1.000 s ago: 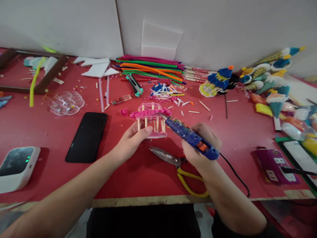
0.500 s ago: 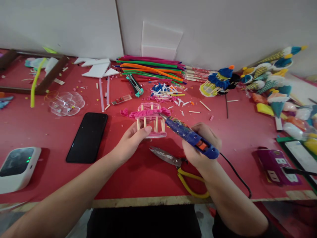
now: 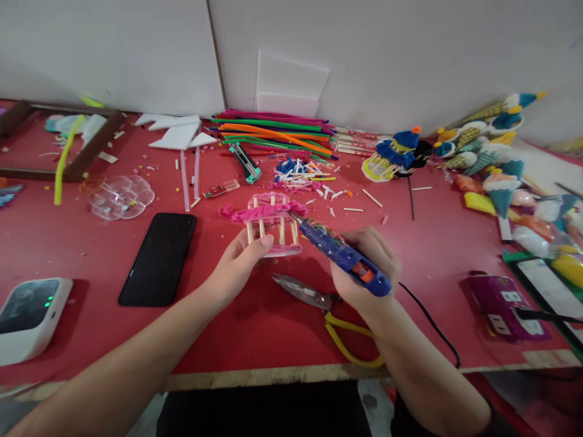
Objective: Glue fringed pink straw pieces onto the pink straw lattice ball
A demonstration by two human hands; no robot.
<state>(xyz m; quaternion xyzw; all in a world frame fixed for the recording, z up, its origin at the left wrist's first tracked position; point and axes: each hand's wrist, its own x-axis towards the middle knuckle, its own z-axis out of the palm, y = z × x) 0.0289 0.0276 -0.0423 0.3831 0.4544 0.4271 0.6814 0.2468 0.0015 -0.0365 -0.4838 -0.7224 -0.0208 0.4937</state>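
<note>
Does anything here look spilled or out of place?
Loose blue, white and pink scraps look spilled: they lie scattered, uncontained, on the red tabletop beyond the pink stick model in the left hand. The blue glue gun also looks smudged.

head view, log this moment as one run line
left hand: holds pink stick model | right hand: grips blue metal-tipped tool, tip by pink trim | scissors: on red table

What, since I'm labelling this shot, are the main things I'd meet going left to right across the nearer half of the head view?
White device with a screen, black phone, pink stick craft, blue glue gun, purple box.
</note>
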